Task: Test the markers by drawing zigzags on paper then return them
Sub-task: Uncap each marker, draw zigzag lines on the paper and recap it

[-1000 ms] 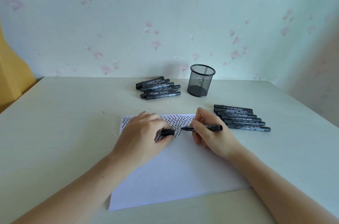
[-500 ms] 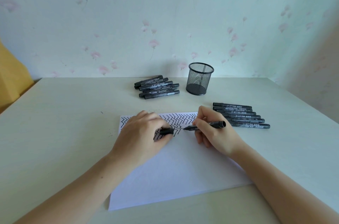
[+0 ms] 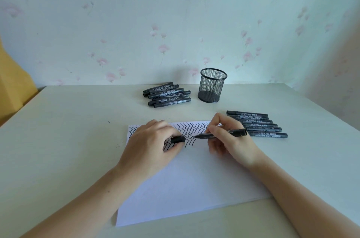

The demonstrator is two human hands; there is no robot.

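Note:
A white sheet of paper (image 3: pixel 194 183) lies before me, its top strip filled with black zigzags (image 3: pixel 191 129). My right hand (image 3: pixel 229 140) grips an uncapped black marker (image 3: pixel 222 134), its tip pointing left just above the zigzags. My left hand (image 3: pixel 153 144) rests on the paper and pinches the marker's black cap (image 3: pixel 177 139), a short way left of the tip. Several capped black markers (image 3: pixel 257 123) lie in a row to the right of the paper. Another pile of black markers (image 3: pixel 167 95) lies behind the paper.
An empty black mesh pen cup (image 3: pixel 212 85) stands at the back near the flowered wall, right of the rear pile. The pale table (image 3: pixel 68 130) ends at the wall; a yellow object (image 3: pixel 13 81) sits beyond its left edge.
My right hand has shifted slightly right and up, tilting the marker's rear end upward; the tip sits a little farther from the cap. My left hand has stayed in place.

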